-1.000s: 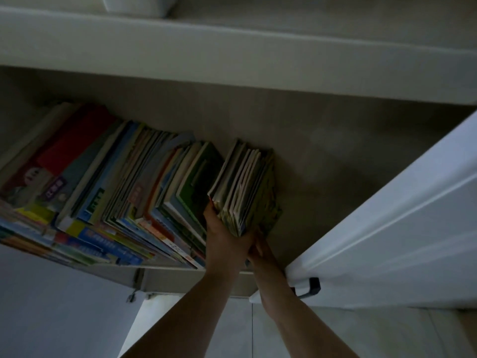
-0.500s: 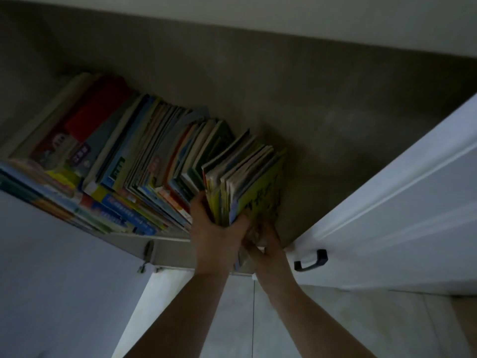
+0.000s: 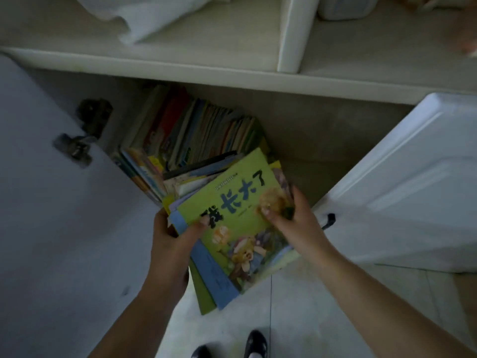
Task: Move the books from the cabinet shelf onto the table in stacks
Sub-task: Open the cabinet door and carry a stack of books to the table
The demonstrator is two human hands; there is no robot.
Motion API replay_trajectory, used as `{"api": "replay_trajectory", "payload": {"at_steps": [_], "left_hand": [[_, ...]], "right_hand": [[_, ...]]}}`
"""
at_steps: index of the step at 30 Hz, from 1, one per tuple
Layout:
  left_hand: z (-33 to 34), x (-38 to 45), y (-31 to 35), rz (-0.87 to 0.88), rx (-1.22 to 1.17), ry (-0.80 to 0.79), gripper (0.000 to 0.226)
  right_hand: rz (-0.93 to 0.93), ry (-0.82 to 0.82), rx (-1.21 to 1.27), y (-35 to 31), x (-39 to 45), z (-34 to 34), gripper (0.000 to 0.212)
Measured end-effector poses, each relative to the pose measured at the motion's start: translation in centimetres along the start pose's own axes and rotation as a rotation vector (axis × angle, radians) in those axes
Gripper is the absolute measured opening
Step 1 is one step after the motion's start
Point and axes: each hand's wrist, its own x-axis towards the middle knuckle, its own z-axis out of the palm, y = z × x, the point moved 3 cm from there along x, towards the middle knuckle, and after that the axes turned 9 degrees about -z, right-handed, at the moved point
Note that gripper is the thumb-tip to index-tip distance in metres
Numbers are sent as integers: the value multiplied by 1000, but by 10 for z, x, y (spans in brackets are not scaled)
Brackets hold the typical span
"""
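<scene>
Gripping a slippery, floppy bundle of thin books [image 3: 232, 228] at the shelf [image 3: 322, 177] front edge, the left hand [image 3: 173, 244] clamps its spine side while the right hand [image 3: 296, 223] pinches the opposite edge; support underneath.

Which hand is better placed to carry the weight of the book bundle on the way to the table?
Probably the left hand. It grips the thin stack of picture books with the green cover on top at the spine corner, thumb above. The right hand grips the opposite edge, mostly steadying.
</scene>
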Motion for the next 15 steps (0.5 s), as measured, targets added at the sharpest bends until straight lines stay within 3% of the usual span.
{"api": "replay_trajectory", "payload": {"at_steps": [4, 7, 8, 11, 15], "left_hand": [[-30, -34, 24, -93, 4, -92, 48], [-50, -54, 33, -172, 44, -160, 52], [-52, -55, 32, -194, 46, -178, 51], [-69, -80, 40, -242, 62, -287, 25], [-87, -104, 41, -325, 129, -394, 33]], "right_hand": [[135, -204, 96, -43, -30, -7, 65], [235, -265, 189, -62, -66, -6, 89], [279, -295, 251, -64, -72, -6, 86], [400, -201, 438, -77, -116, 0, 25], [441, -87, 577, -83, -172, 17, 18]]}}
